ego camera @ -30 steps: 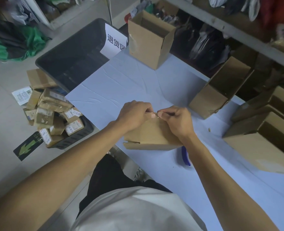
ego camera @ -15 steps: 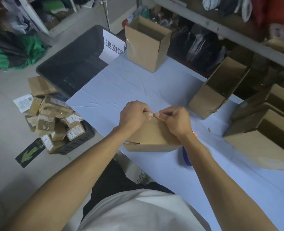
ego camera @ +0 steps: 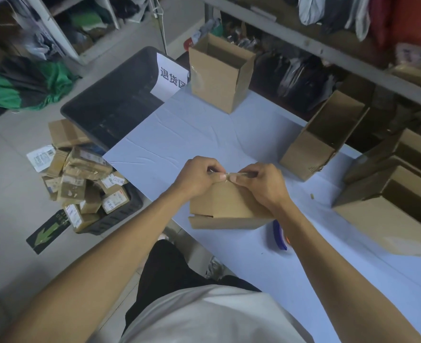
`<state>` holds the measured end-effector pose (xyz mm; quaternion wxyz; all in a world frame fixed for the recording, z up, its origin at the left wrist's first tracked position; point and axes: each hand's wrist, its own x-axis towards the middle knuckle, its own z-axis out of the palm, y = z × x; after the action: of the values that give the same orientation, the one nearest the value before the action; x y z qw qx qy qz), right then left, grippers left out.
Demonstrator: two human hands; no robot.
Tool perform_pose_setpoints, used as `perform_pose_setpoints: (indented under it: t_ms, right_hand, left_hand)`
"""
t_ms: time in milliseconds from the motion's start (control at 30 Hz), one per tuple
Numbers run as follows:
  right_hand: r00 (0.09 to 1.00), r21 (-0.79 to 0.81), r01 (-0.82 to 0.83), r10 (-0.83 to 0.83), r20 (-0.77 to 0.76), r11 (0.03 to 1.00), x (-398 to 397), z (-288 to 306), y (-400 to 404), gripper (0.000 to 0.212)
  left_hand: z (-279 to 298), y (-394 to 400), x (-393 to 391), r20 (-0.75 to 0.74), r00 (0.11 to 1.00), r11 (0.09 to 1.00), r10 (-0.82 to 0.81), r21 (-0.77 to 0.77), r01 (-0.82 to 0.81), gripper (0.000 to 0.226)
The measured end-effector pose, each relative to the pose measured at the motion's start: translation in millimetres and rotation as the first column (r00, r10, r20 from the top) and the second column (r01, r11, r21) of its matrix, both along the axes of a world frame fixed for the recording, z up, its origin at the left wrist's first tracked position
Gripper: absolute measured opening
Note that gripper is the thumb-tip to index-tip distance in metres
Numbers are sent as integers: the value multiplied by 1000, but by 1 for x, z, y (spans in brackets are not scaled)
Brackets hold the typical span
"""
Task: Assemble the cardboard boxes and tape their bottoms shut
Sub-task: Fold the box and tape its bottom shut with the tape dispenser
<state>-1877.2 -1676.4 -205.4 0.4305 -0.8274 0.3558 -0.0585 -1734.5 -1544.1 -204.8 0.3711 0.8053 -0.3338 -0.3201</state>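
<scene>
A small brown cardboard box (ego camera: 226, 209) lies on the pale blue table (ego camera: 179, 142) near its front edge, one flap sticking out at its lower left. My left hand (ego camera: 197, 175) and my right hand (ego camera: 261, 180) meet above the box's far top edge. Both pinch a short strip of clear tape (ego camera: 231, 173) stretched between their fingertips. A blue tape dispenser (ego camera: 278, 235) lies on the table just right of the box, partly hidden by my right forearm.
An upright open box (ego camera: 217, 75) stands at the table's far end. Another open box (ego camera: 320, 139) lies on its side at right, with more boxes (ego camera: 390, 211) at the right edge. A black bin (ego camera: 110, 107) and a crate of small parcels (ego camera: 85, 184) sit left, on the floor.
Both hands stay pinched together over the box's far edge; the tape strip between the fingertips now shows a little longer. The box has not moved.
</scene>
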Motion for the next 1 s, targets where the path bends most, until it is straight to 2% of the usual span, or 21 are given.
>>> perform_pose_setpoints:
  t_ms: [67, 233, 367, 433, 500, 567, 600, 667, 700, 733, 767, 867, 933, 1000]
  right_hand:
    - [1000, 0, 5, -5, 11, 1000, 2, -1, 3, 19]
    - [994, 163, 89, -100, 55, 983, 1, -4, 0, 6]
    - [994, 150, 79, -90, 65, 985, 2, -6, -1, 6]
    - [994, 140, 72, -83, 72, 988, 3, -7, -4, 8]
    - [988, 176, 91, -111, 103, 980, 4, -9, -7, 12]
    - [965, 301, 137, -195, 173, 944, 2, -9, -10, 24]
    - [951, 358, 153, -235, 201, 921, -1, -9, -11, 31]
    - [931, 406, 171, -282, 232, 898, -7, -11, -11, 34]
    - [921, 427, 196, -315, 230, 883, -12, -11, -11, 29]
    - [910, 462, 226, -355, 214, 857, -19, -12, -9, 22]
    - [903, 496, 263, -393, 176, 828, -27, -15, -8, 26]
    - [913, 512, 310, -401, 73, 801, -53, -31, 2, 56]
    - [928, 549, 274, -367, 65, 790, -62, -40, 12, 59]
    - [915, 650, 252, -396, 81, 716, -63, -47, 20, 61]
  left_hand:
    - [-3, 1, -3, -2, 999, 999, 44, -2, -44, 19]
    - [-8, 0, -5, -9, 990, 989, 140, -37, -140, 21]
    - [-8, 1, -8, 53, 986, 988, 157, -23, -156, 14]
    - [1, -1, -8, 182, 981, 998, 62, 11, -65, 8]
    - [6, -2, -15, 428, 889, 986, -163, 112, 127, 46]
    - [8, -1, -32, 542, 760, 933, -359, 218, 286, 96]
    - [5, 1, -42, 578, 688, 898, -440, 284, 336, 110]
    - [-4, 1, -52, 633, 566, 849, -528, 390, 355, 116]
    - [-6, -1, -51, 651, 554, 855, -519, 403, 328, 113]
    - [-5, -4, -46, 657, 574, 872, -489, 394, 292, 108]
    - [-2, -8, -40, 645, 618, 890, -450, 378, 254, 104]
    - [10, -20, -15, 575, 768, 943, -283, 311, 114, 97]
    - [15, -23, 6, 400, 901, 957, -171, 286, 55, 88]
    - [14, -24, 20, 193, 972, 953, -136, 294, 75, 72]
